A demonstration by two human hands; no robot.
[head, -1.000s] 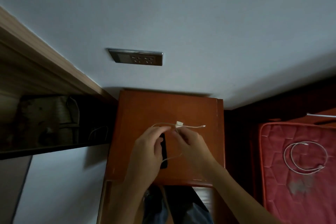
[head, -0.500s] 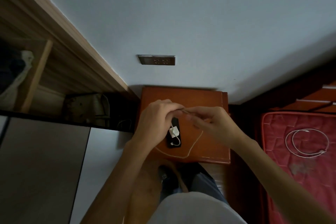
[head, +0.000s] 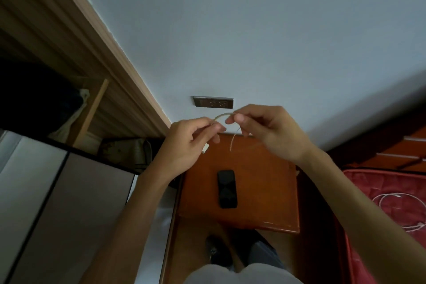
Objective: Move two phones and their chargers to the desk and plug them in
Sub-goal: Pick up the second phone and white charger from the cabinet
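Observation:
A black phone (head: 227,188) lies face up on the small reddish wooden desk (head: 272,182). Above the desk's back edge, both hands hold a white charger cable (head: 222,116) that arches between them. My left hand (head: 192,143) pinches one end, with the white plug block partly showing under its fingers. My right hand (head: 265,129) pinches the other part, and a loose end hangs down toward the desk. A wall socket (head: 213,102) sits on the wall just behind the hands. A second white cable (head: 401,210) lies coiled on the red mattress at the right.
A wooden wardrobe frame (head: 96,37) runs along the left, with dark open shelves and bags below. A grey cabinet top (head: 57,203) stands at the lower left. The red mattress (head: 380,191) lies to the right of the desk. My legs and shoe show below.
Both hands have lifted the cable off the phone and raised it toward the wall socket. The plug block that lay on the phone is now in my left hand. The phone lies uncovered.

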